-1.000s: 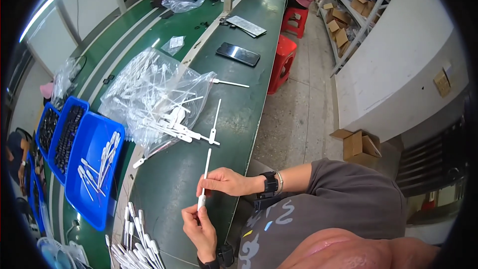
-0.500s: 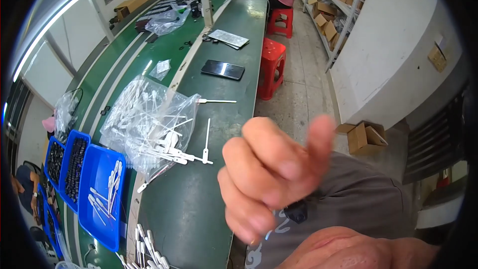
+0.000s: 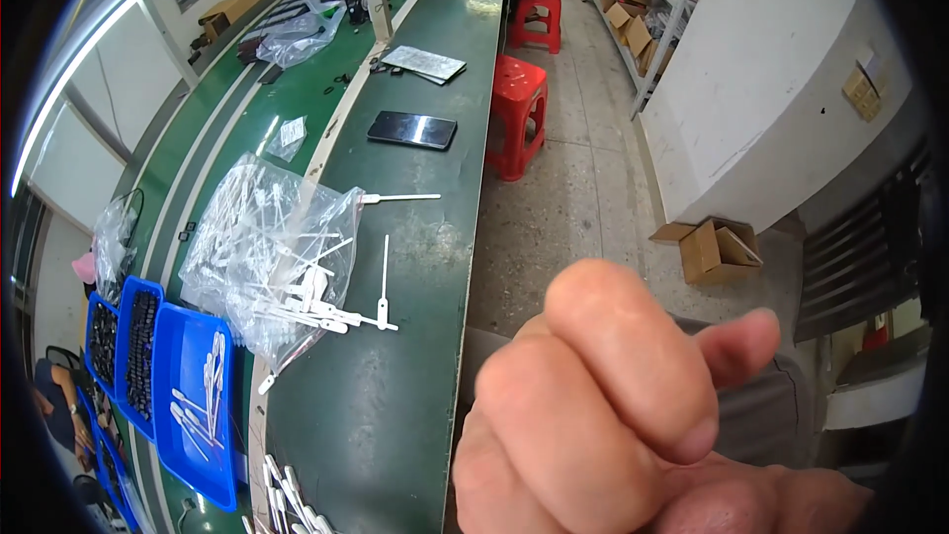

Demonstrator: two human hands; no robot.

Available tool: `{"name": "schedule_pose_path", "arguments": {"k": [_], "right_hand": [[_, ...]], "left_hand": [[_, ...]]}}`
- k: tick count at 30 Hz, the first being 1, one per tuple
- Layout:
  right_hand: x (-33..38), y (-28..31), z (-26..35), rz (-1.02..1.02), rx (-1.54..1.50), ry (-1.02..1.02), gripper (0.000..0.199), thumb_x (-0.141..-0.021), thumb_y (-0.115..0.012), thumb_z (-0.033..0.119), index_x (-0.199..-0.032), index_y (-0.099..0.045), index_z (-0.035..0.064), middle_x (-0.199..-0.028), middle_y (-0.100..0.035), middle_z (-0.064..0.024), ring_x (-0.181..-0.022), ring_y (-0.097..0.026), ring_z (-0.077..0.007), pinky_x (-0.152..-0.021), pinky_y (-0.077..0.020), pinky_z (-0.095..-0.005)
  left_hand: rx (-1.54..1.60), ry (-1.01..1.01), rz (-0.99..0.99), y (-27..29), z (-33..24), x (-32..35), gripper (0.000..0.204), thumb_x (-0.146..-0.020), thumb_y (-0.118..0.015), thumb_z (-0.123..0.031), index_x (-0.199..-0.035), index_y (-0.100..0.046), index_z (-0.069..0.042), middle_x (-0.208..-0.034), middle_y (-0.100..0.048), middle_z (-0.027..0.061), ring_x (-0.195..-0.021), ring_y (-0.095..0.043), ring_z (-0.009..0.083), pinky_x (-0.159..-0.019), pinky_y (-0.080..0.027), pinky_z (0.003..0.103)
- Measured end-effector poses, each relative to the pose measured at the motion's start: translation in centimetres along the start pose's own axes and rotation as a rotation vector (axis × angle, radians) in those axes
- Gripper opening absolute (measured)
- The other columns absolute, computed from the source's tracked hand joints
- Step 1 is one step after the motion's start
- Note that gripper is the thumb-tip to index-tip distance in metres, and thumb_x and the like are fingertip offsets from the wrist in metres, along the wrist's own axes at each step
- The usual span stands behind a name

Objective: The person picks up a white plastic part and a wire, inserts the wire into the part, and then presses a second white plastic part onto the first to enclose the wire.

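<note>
White sticks [image 3: 259,222] fill a plastic bag [image 3: 341,206]; 1 single stick [image 3: 384,282] lies just right of it on the table [image 3: 386,415]. Farther right of the bag, I see the right hand [image 3: 593,410] curled, thumb apart; I cannot tell if it holds anything.

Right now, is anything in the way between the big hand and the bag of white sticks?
Just a loose white stick, lying flat on the green bench between the hand and the clear bag, close to the bag. Nothing taller shows, though the hand hides part.
</note>
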State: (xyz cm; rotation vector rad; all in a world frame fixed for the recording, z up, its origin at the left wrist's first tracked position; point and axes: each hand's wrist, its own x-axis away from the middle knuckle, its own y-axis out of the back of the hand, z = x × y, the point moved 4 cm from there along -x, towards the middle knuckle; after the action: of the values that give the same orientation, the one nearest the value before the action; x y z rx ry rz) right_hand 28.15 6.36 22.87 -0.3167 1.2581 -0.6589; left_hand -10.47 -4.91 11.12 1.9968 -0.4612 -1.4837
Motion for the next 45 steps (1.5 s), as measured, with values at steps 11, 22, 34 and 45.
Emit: {"name": "schedule_pose_path", "arguments": {"k": [11,22,34,45], "right_hand": [[1.4,4.2,-5.1,-0.075,-0.073,-0.36,0.042,-0.105,-0.049,0.044,-0.088,-0.053,0.0057,-0.07,-0.053,-0.0043,-0.061,-0.06,-0.0224,-0.063,-0.0519,-0.0333],[5.0,3.4,-3.3,0.084,-0.041,-0.441,0.042,-0.104,-0.05,0.042,-0.085,-0.054,0.0048,-0.065,-0.051,-0.0031,-0.056,-0.059,-0.021,-0.06,-0.051,-0.0314],[2.6,-1.7,-13.0,0.563,0.727,-0.219,0.007,-0.09,-0.065,0.012,-0.091,-0.059,0.0076,-0.067,-0.054,-0.0053,-0.048,-0.051,-0.0175,-0.042,-0.0403,-0.0289],[2.7,2.5,-13.8,0.375,0.705,0.06,0.012,-0.087,-0.07,0.012,-0.099,-0.072,0.0112,-0.069,-0.055,-0.002,-0.048,-0.044,-0.0155,-0.041,-0.0343,-0.0268]], "left_hand": [[0.271,-0.136,0.275,-5.2,-10.4,-3.3,0.018,-0.091,-0.067,-0.001,-0.109,-0.069,0.001,-0.117,-0.069,0.0146,-0.118,-0.061,0.0316,-0.103,-0.045,0.041],[0.371,-0.302,0.521,-9.7,-14.3,-0.7,0.012,-0.088,-0.069,-0.005,-0.1,-0.069,-0.004,-0.101,-0.07,0.0126,-0.104,-0.064,0.0323,-0.1,-0.046,0.044],[0.196,-0.291,0.702,-14.2,-10.4,-1.6,0.011,-0.09,-0.066,-0.018,-0.093,-0.068,-0.008,-0.084,-0.069,0.0106,-0.084,-0.066,0.0303,-0.073,-0.051,0.041],[-0.095,-0.046,0.521,-15.4,0.9,-10.2,0.017,-0.092,-0.063,-0.024,-0.091,-0.072,-0.009,-0.083,-0.072,0.0161,-0.08,-0.069,0.0367,-0.069,-0.054,0.046]]}}
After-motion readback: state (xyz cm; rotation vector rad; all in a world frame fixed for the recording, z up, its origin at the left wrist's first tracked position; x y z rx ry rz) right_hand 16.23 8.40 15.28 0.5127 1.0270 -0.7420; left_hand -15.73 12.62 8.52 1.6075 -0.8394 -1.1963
